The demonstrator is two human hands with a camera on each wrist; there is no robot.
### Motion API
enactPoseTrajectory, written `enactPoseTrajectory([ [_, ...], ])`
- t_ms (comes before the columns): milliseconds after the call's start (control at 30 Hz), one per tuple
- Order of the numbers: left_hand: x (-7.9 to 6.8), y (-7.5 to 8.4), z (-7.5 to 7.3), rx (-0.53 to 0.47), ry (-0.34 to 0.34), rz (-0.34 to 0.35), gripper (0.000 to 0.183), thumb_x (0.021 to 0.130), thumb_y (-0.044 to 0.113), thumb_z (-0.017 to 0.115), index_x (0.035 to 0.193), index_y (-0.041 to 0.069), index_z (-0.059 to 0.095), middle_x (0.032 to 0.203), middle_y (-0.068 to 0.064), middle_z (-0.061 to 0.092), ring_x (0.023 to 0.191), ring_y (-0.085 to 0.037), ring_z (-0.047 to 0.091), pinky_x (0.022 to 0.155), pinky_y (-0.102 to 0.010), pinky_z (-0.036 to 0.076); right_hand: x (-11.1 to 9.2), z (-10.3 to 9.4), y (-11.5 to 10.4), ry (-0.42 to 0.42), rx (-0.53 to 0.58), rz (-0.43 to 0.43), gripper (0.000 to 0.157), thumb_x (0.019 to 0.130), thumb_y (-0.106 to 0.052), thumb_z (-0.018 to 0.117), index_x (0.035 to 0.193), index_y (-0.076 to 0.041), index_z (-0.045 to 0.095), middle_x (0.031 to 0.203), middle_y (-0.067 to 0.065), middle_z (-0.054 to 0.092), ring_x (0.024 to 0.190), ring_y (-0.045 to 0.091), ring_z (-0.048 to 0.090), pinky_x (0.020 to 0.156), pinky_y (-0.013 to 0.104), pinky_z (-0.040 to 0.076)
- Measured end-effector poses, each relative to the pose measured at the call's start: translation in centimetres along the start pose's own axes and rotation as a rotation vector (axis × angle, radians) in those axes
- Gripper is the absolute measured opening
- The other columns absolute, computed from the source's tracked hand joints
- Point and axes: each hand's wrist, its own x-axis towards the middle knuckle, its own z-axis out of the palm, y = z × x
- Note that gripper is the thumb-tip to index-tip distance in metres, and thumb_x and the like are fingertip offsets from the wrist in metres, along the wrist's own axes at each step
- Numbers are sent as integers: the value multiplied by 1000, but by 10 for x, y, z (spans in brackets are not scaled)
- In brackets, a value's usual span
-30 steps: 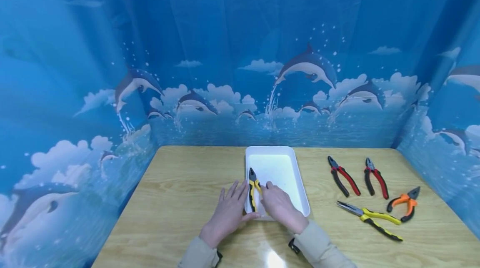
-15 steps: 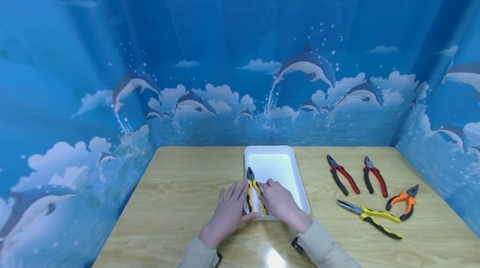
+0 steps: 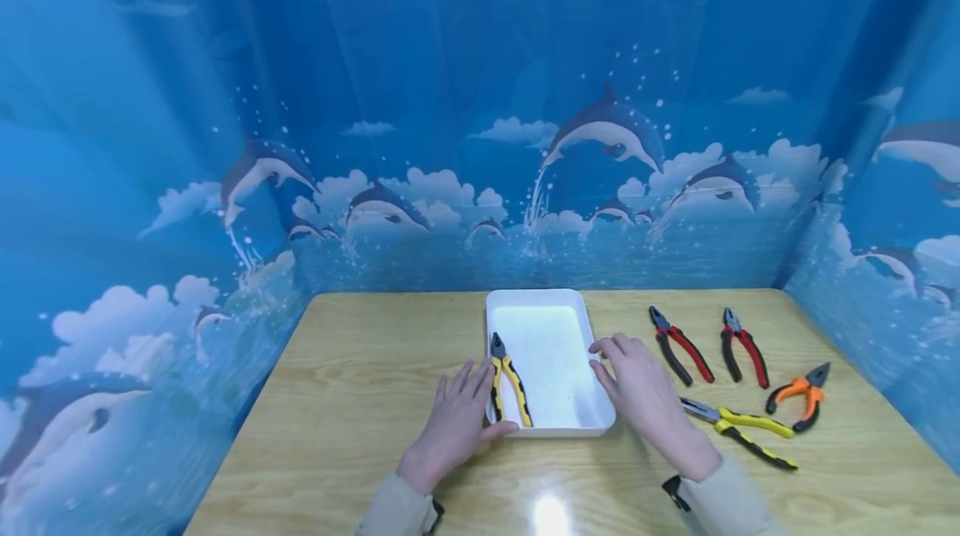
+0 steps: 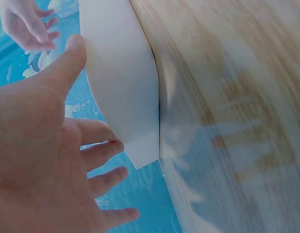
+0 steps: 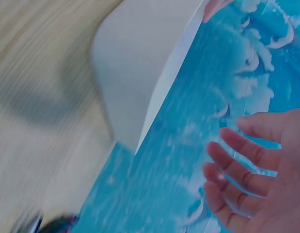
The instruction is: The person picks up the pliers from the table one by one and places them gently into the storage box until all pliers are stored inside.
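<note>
And here's the left hand (image 3: 450, 432), spread wide at the near left corner of the white tray (image 3: 551, 369), thumb by the near rim and fingertips against the left wall, touching it without wrapping round anything; just right of those fingers, inside the tray, lie the yellow-and-black pliers (image 3: 516, 382), handles apart and nose pointing away from the person; across to the right hand (image 3: 645, 390), poised by the tray's right rim, fingers loosely bent and spaced out, nothing in its hold, and the right wrist view shows it clear of the wall; just right of that hand, the long-nose pliers (image 3: 723, 419) point their tips towards it; farther away and to its right come the red-and-black pliers (image 3: 666, 330), then a second red-and-black pair (image 3: 736, 335); farthest right of both hands sit the orange pliers (image 3: 810, 386), all four on the wooden table (image 3: 375, 353); beyond the hands hangs a blue dolphin-print curtain (image 3: 450, 102).
</note>
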Motion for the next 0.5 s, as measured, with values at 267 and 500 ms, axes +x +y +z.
enactPoseTrajectory([
  [267,-1,-3,0,21,-3,-10,94,90,65,60,156,3,34,166,-13,26,151,-41,24,119,-69,19,-17,-12,40,171,-75,-93,20,80,-8,82,96,-5,70,87,10,66,74,31,61,56,43,52],
  [500,-1,0,0,13,7,9,93,91,63,60,156,2,34,165,-14,27,151,-41,23,118,-70,19,-30,-16,69,202,-168,-77,24,78,-10,82,97,-3,70,89,15,68,78,38,63,56,49,52],
])
